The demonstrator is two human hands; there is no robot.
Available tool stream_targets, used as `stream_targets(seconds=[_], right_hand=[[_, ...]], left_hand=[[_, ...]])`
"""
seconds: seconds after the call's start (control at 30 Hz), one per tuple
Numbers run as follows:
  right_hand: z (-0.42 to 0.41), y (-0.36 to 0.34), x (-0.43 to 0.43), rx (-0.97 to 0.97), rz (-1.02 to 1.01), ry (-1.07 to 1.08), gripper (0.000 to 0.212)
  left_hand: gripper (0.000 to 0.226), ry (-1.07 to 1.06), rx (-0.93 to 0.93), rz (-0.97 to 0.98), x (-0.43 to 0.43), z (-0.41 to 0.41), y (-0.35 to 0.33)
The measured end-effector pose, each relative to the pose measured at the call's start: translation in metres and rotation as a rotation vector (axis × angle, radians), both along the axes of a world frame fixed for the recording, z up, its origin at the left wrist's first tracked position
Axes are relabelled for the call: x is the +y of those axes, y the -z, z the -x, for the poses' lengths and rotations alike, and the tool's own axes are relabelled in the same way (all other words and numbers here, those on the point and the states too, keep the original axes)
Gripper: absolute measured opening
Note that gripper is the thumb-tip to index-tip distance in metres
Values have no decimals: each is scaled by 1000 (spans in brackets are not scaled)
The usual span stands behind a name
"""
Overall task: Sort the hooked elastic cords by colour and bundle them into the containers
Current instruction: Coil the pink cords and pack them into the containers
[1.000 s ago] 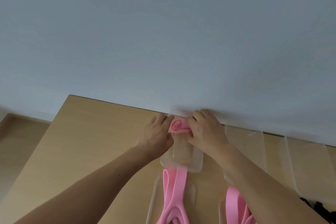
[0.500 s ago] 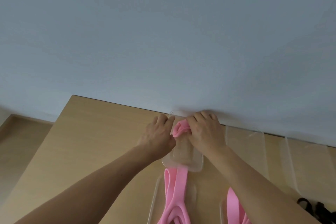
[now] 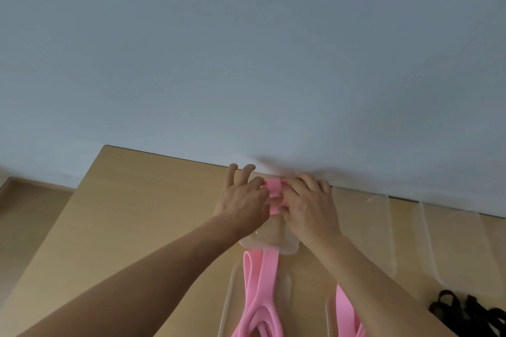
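over far container (image 3: 288, 250) | left grip (image 3: 241, 205) pinches pink cord (image 3: 273, 186), two fingers (image 3: 233, 172) straight | right grip (image 3: 310, 206) curled round it

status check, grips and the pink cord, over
Left grip and right grip both pinch the pink cord roll over the clear container. Tail trails out the near rim. Nothing blocking.

The light wood worktop (image 3: 137, 227) meets a pale wall along its far edge. A clear plastic container (image 3: 289, 249) lies near that edge. A pink elastic cord (image 3: 269, 262) trails from its near end into a second clear container (image 3: 228, 293) just in front. Beside that, a third clear container (image 3: 327, 314) holds more pink cord (image 3: 345, 309). To the right a fourth clear container (image 3: 364, 227) and a fifth clear container (image 3: 451, 241) lie side by side. A heap of black cords (image 3: 476, 314) lies on the bare wood at the near right.
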State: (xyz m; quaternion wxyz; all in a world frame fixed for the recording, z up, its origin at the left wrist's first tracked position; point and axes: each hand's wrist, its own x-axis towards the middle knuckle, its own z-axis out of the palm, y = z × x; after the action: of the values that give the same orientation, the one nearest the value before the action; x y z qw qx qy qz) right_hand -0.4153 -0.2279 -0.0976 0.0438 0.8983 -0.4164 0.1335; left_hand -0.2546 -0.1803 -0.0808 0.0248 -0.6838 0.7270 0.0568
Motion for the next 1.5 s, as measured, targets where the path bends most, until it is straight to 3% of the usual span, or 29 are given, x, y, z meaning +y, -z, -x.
stream_targets(seconds=[0.2, 0.47, 0.97, 1.23, 1.37, 1.5], right_hand=[[4, 0, 2, 74, -88, 32, 26], [10, -7, 17, 263, -246, 52, 58], [3, -33, 38, 174, -348, 91, 72], [0, -59, 112, -146, -384, 96, 48], [1, -58, 162, -165, -482, 140, 51], [10, -49, 203, -138, -580, 228, 32]], left_hand=[[41, 30, -51, -117, 4, 5, -8], [48, -2, -38, -165, 12, 8, -10], [54, -29, 33, -96, 28, -6, -25], [48, 54, 422, -36, 100, -22, -42], [43, 108, 527, -74, 133, -37, -36], [42, 136, 576, -129, 155, -40, -28]])
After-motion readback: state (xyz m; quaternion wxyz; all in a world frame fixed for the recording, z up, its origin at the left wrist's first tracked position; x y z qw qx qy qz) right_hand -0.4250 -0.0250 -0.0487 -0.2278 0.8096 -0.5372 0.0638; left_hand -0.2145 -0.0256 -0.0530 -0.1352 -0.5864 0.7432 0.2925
